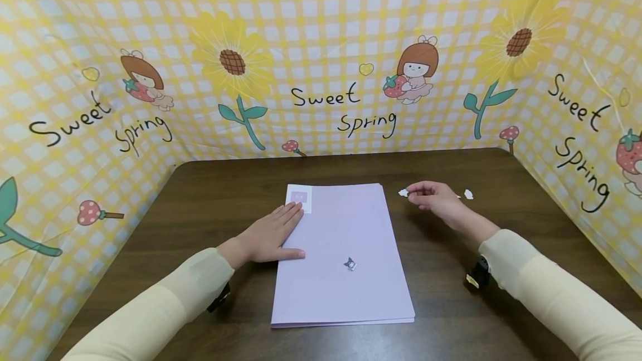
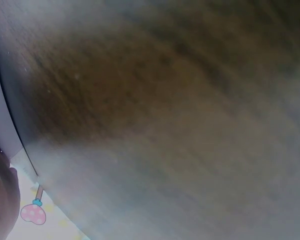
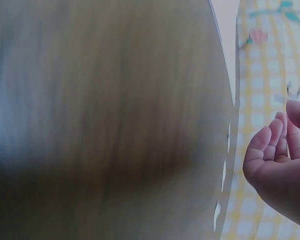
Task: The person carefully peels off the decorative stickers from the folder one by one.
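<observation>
From my far-off seat, the head view gives me a dark wooden bench [image 1: 210, 199], boxed in by yellow-checked cloth [image 1: 321, 27] printed with sunflowers and "Sweet Spring" lettering. Starting at the left, a cream sleeve [image 1: 175, 288] leads to the left hand [image 1: 273, 233], which lies flat over the left edge of the lilac paper [image 1: 331, 288], thumb stretched apart from the fingers; the left wrist view shows me mostly blurred bench, with only a slice of that hand. Its fingertips touch a white card [image 1: 306, 191] bearing a purple square, at the paper's top left corner. The paper sits mid-bench, its lower edge showing more than one layer, and a small dark-and-white cutout [image 1: 350, 264] lies on it right of centre, below the middle. Just past the paper's upper right edge, the right hand [image 1: 435, 199] pinches a small white piece [image 1: 403, 193] between thumb and fingertips. Beyond that hand lies a white scrap [image 1: 468, 194]; the right wrist view shows me three pale slivers [image 3: 223, 175] in a row on the bench.
</observation>
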`<state>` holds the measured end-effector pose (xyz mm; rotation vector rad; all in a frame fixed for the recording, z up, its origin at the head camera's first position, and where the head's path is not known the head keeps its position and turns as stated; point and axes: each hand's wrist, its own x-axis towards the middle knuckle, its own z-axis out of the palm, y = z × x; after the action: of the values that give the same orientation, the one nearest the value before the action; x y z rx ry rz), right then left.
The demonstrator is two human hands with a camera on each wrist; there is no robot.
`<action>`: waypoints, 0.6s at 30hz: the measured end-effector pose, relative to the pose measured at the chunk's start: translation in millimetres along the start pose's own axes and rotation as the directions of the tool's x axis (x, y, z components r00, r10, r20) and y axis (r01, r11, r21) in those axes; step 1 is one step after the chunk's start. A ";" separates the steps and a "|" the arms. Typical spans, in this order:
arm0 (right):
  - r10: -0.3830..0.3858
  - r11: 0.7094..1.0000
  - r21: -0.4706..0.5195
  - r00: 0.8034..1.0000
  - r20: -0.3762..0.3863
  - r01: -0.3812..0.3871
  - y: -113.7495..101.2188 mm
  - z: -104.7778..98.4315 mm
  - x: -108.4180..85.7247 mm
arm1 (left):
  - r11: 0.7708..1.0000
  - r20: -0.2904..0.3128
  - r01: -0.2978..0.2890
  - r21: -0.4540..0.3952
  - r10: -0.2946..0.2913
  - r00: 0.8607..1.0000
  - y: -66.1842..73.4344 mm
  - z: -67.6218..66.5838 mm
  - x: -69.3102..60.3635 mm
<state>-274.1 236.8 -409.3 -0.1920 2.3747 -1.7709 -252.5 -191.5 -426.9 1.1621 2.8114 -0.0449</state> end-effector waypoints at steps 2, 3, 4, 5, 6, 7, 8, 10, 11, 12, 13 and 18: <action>-0.010 1.000 0.011 1.000 0.025 0.010 -1.5 10.9 -1.0 | 1.000 0.001 0.000 -0.001 0.000 1.000 0.1 -0.1 0.1; -0.016 1.000 0.018 0.999 0.036 0.015 -2.2 16.3 -1.7 | 1.000 0.002 0.000 -0.001 0.000 1.000 0.2 -0.2 0.0; -0.015 1.000 0.019 0.999 0.043 0.014 -2.4 21.3 -2.2 | 1.000 0.001 -0.001 -0.002 0.001 1.000 0.4 -0.3 -0.1; -0.020 1.000 0.015 0.998 0.051 0.019 -2.8 26.2 -2.9 | 1.000 0.001 -0.002 -0.001 0.002 1.000 0.6 -0.6 -0.2; -0.026 1.000 0.013 0.998 0.058 0.025 -3.2 31.1 -3.8 | 1.000 0.001 -0.003 0.000 0.003 1.000 0.9 -0.8 -0.3; -0.030 0.999 0.017 0.997 0.066 0.029 -3.2 35.6 -4.4 | 1.000 0.002 -0.003 0.002 0.003 1.000 1.0 -0.8 -0.2; -0.033 0.999 0.020 0.997 0.070 0.031 -3.7 40.4 -5.3 | 1.000 0.002 -0.004 0.002 0.004 1.000 1.2 -1.0 -0.3; -0.036 0.999 0.027 0.996 0.076 0.034 -4.5 49.2 -6.9 | 1.000 -0.001 -0.007 0.001 0.007 1.000 1.5 -1.2 -0.4; -0.041 0.999 0.032 0.996 0.079 0.038 -5.2 53.6 -8.2 | 1.000 -0.002 -0.008 0.000 0.008 1.000 1.5 -1.3 -0.5; -0.041 0.998 0.044 0.996 0.082 0.038 -5.8 57.9 -9.4 | 1.000 -0.004 -0.008 0.000 0.008 1.000 1.4 -1.2 -0.6; -0.042 0.998 0.054 0.995 0.087 0.037 -6.6 62.1 -10.7 | 1.000 -0.007 -0.009 -0.001 0.009 1.000 1.3 -1.1 -0.7; -0.043 0.996 0.087 0.995 0.095 0.035 -11.5 82.8 -18.9 | 1.000 -0.014 -0.010 0.003 0.010 1.000 0.3 0.0 -0.8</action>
<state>-237.8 159.9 -420.3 -0.3075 2.2393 -1.8319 -251.7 -191.8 -426.8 1.1812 2.8185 -0.0402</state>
